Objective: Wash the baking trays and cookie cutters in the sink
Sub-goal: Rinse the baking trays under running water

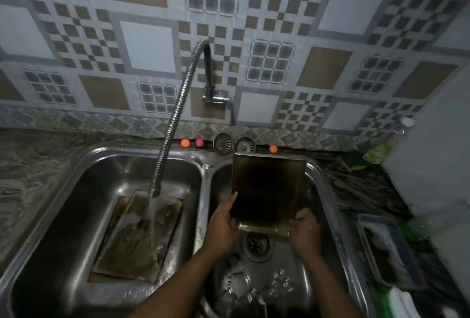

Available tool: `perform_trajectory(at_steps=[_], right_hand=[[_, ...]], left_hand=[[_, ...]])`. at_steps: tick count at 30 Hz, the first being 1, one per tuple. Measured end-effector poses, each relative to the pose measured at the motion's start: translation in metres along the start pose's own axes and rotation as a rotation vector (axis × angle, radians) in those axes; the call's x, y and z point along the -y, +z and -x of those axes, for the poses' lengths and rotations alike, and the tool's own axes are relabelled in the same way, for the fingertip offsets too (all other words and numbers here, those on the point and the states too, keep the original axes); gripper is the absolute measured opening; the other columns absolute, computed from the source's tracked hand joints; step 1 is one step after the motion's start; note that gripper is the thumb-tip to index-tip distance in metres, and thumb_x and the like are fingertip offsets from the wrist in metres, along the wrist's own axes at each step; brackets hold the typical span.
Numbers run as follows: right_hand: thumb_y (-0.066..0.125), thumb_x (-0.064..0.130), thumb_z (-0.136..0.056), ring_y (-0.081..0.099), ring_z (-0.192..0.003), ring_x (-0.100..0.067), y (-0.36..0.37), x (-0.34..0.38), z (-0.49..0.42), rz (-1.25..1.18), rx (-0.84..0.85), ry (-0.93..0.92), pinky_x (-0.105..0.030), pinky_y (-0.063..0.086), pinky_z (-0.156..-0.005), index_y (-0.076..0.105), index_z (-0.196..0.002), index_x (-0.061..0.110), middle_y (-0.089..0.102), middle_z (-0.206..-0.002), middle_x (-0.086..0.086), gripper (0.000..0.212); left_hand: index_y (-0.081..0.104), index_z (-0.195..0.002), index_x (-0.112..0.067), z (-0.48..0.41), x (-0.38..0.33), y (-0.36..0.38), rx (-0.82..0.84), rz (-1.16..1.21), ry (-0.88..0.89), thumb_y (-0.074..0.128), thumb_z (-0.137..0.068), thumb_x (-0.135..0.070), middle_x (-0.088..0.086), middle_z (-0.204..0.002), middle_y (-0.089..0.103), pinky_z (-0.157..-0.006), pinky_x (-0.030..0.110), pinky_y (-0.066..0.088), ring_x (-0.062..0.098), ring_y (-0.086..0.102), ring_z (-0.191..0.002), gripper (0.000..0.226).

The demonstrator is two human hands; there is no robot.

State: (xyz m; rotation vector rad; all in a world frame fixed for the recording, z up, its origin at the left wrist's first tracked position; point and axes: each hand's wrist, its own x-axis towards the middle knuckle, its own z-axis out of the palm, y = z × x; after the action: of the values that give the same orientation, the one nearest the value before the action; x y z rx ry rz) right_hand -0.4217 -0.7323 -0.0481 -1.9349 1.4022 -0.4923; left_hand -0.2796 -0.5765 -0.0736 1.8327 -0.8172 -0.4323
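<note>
A dark rectangular baking tray (267, 188) stands tilted in the right sink basin (328, 205), its top edge leaning on the back rim. My left hand (222, 228) grips its lower left edge and my right hand (304, 230) grips its lower right corner. A second baking tray (129, 244) lies flat in the left sink basin (63, 205), with water from the flexible tap (175, 119) running onto it. Several metal cookie cutters (256, 287) lie on the floor of the right basin, near the drain (257, 244).
Two metal drain strainers (234, 144) and small orange and pink balls (192, 142) sit on the back ledge. Right of the sink, a green sponge (353, 162), a rectangular tray (389, 254) and a white bottle (404, 127) occupy the dark counter.
</note>
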Motion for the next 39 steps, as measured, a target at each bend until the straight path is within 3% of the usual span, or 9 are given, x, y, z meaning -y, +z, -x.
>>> perform_trajectory(at_steps=[5,8,13,18,24,28,31,34,39], right_hand=[[0.061,0.001,-0.086,0.065,-0.087,-0.030,0.009,-0.053,-0.024,0.112,0.166,0.110,-0.026,0.041,-0.068,0.060,-0.086,0.007,0.067,-0.090,-0.018,0.006],[0.061,-0.001,-0.087,0.062,-0.086,-0.026,0.021,-0.071,-0.038,0.153,0.263,0.114,-0.024,0.041,-0.066,0.046,-0.071,0.019,0.058,-0.081,-0.007,0.029],[0.064,-0.003,-0.078,0.064,-0.083,-0.029,0.043,-0.111,-0.066,0.251,0.388,0.089,-0.031,0.050,-0.071,0.038,-0.063,0.027,0.057,-0.076,-0.001,0.043],[0.066,0.007,-0.085,0.064,-0.094,-0.027,0.061,-0.146,-0.062,0.383,0.523,0.148,-0.031,0.053,-0.080,0.045,-0.084,0.024,0.064,-0.096,-0.006,0.026],[0.053,0.011,-0.080,0.045,-0.049,-0.019,0.066,-0.149,-0.043,0.223,0.423,0.279,-0.024,0.037,-0.044,0.048,-0.064,0.016,0.046,-0.059,-0.004,0.017],[0.051,0.014,-0.075,0.036,-0.050,-0.019,0.066,-0.157,-0.032,0.083,0.388,0.376,-0.025,0.028,-0.046,0.044,-0.057,0.014,0.037,-0.044,-0.002,0.019],[0.051,-0.002,-0.087,0.048,-0.057,-0.021,0.057,-0.163,-0.035,0.165,0.395,0.306,-0.036,0.046,-0.051,0.046,-0.059,0.013,0.049,-0.059,-0.007,0.032],[0.059,-0.002,-0.086,0.061,-0.068,-0.022,0.044,-0.154,-0.038,0.195,0.421,0.205,-0.039,0.056,-0.065,0.054,-0.068,0.017,0.060,-0.072,-0.004,0.027],[0.063,0.009,-0.089,0.062,-0.085,-0.015,0.033,-0.046,-0.034,0.125,0.329,-0.005,-0.022,0.043,-0.069,0.070,-0.098,0.009,0.067,-0.091,0.000,0.011]], left_hand=[[0.043,-0.145,-0.014,-0.004,0.028,0.040,0.103,-0.005,-0.195,0.048,-0.082,0.014,0.002,-0.139,0.052,-0.096,0.009,0.043,0.013,0.058,-0.118,0.068],[0.044,-0.143,-0.010,-0.010,0.039,0.050,0.169,-0.077,-0.273,0.050,-0.083,0.012,0.000,-0.136,0.052,-0.096,0.000,0.031,0.012,0.052,-0.125,0.065],[0.059,-0.128,-0.022,-0.021,0.084,0.071,0.205,-0.108,-0.300,0.055,-0.076,0.004,-0.008,-0.123,0.064,-0.103,0.019,0.045,0.010,0.061,-0.118,0.059],[0.070,-0.105,-0.014,-0.014,0.094,0.079,0.307,-0.220,-0.426,0.052,-0.065,-0.021,-0.001,-0.094,0.074,-0.080,0.036,0.056,0.014,0.071,-0.088,0.044],[0.059,-0.070,-0.009,0.000,0.097,0.086,0.371,-0.198,-0.627,0.070,-0.062,-0.031,0.008,-0.062,0.067,-0.055,0.044,0.057,0.020,0.069,-0.060,0.026],[0.066,-0.092,-0.020,0.005,0.081,0.090,0.407,-0.195,-0.636,0.074,-0.069,-0.031,0.002,-0.088,0.072,-0.070,0.032,0.060,0.016,0.070,-0.080,0.027],[0.059,-0.128,-0.023,0.005,0.068,0.096,0.430,-0.068,-0.670,0.075,-0.069,-0.028,0.002,-0.107,0.071,-0.077,0.029,0.059,0.019,0.071,-0.092,0.061],[0.062,-0.116,-0.023,-0.001,0.046,0.090,0.416,-0.009,-0.590,0.071,-0.077,-0.012,0.008,-0.098,0.071,-0.069,0.034,0.058,0.025,0.072,-0.084,0.042],[0.060,-0.120,-0.028,-0.019,0.008,0.053,0.225,0.081,-0.382,0.063,-0.091,-0.014,-0.010,-0.103,0.066,-0.077,0.009,0.048,0.010,0.066,-0.094,0.033]])
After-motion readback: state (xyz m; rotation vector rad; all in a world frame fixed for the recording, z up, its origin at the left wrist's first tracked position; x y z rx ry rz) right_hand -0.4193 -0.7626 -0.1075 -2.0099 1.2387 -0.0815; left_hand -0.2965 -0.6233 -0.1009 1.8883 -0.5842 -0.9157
